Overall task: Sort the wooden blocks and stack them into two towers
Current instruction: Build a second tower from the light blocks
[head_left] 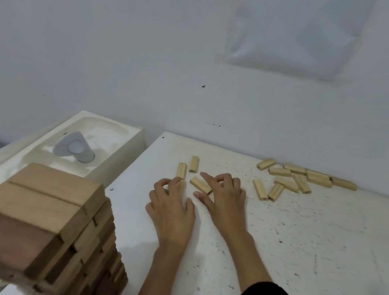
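A tall tower of darker wooden blocks [45,220] rises at the near left. On the white table [301,244], three light wooden blocks lie ahead of my hands. My right hand [223,196] pinches one angled light block [201,185] between forefinger and thumb. My left hand [173,203] sits just left of it with its fingers curled, the fingertips at the near end of another light block [181,170]. Whether it grips that block I cannot tell. A third light block [194,164] lies just beyond. Several more light blocks [294,180] are scattered at the back right.
A white foam tray [123,132] holding a grey rounded piece [73,148] stands left of the table by the wall. The white wall runs right behind the table, with a paper sheet [294,29] pinned high on it.
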Motion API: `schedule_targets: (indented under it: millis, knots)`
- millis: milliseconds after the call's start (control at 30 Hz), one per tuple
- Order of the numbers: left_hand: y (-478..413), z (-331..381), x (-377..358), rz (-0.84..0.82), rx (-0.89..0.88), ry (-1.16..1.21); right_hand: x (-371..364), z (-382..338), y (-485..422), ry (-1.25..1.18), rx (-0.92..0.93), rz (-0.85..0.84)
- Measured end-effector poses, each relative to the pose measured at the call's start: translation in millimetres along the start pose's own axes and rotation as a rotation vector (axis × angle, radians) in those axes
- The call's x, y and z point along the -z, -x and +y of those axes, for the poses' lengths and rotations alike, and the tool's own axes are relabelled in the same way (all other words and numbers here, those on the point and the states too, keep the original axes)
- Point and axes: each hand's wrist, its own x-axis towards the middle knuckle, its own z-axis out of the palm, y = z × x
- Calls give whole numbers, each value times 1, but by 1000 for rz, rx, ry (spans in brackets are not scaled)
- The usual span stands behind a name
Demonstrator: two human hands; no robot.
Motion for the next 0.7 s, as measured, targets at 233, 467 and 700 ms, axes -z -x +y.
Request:
schedule_targets:
  millis: [233, 467, 700]
  knots:
    - [1, 0, 0, -70, -54, -143, 1, 2, 6, -164, -70, 240]
    - [-1, -1, 1, -54, -145, 137, 20, 2, 47, -202, -184, 398]
    - [20, 10, -1, -83, -236, 389, 53, -1, 129, -213, -189, 386]
